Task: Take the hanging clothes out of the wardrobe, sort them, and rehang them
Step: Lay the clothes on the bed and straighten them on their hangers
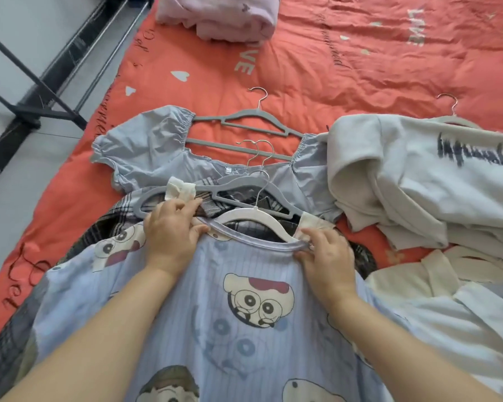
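A light blue cartoon-print shirt [244, 329] lies on top of a stack of clothes on the bed, with a white hanger [253, 214] in its neck. My left hand [172, 230] pinches the collar at the left shoulder. My right hand [325, 256] pinches the collar at the right shoulder, next to the hanger's end. Under the shirt lie a plaid garment [122, 227] on grey hangers [215, 192] and a pale blue puff-sleeve top [145, 149] on its own grey hanger [244, 117].
A pile of white and beige shirts [418, 181] lies at the right on the red quilt [331, 68]. Folded pink cloth [218, 15] sits at the far side. A black metal frame [55, 82] stands on the floor at the left.
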Demonstrator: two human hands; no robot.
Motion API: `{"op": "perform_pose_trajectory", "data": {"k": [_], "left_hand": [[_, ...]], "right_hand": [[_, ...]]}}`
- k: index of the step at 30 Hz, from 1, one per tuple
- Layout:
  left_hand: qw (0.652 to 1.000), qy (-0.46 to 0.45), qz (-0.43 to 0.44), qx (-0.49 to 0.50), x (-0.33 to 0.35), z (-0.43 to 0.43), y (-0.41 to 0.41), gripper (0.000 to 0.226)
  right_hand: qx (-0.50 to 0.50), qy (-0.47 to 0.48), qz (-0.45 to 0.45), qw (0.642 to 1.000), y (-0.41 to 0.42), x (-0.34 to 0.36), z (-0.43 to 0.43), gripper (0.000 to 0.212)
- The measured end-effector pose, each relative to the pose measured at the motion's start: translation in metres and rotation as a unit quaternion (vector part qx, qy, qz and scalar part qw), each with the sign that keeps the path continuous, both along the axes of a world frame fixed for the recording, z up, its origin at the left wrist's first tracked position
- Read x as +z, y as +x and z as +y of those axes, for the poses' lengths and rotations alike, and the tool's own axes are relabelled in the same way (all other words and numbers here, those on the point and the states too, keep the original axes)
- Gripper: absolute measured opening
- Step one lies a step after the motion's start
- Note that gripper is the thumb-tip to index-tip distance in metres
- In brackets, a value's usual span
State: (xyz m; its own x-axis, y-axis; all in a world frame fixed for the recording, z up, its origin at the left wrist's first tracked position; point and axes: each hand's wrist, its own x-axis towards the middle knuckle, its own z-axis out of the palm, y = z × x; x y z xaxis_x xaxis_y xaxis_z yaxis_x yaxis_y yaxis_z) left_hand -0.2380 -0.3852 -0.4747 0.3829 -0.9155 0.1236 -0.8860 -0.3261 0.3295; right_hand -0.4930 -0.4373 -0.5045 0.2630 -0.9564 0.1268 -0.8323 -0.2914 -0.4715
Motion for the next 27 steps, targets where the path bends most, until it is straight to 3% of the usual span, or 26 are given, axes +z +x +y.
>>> {"op": "perform_pose_trajectory", "data": {"k": [4,8,13,21,24,27], "left_hand": [[0.999,-0.041,0.005,-0.011,0.021,0.012,-0.016,0.046],[0.993,-0.090,-0.005,-0.075,0.048,0.037,-0.052,0.033],[0.983,-0.106,0.031,-0.148,0.094,0.068,-0.105,0.037],[0.965,-0.081,0.070,-0.239,0.168,0.125,-0.168,0.013],[0.957,-0.067,0.070,-0.275,0.181,0.142,-0.190,0.025],[0.949,-0.067,0.061,-0.302,0.192,0.154,-0.215,0.033]], "right_hand": [[0.007,-0.044,-0.019,0.999,-0.008,0.022,0.020,0.042],[0.030,-0.027,-0.012,0.999,-0.029,0.052,0.056,0.052],[0.039,-0.024,0.010,0.999,-0.065,0.102,0.110,0.045],[-0.058,-0.024,0.034,0.997,-0.128,0.190,0.187,0.043],[-0.077,-0.021,0.058,0.995,-0.156,0.214,0.218,0.031],[-0.099,0.003,0.060,0.993,-0.190,0.226,0.241,0.041]]}}
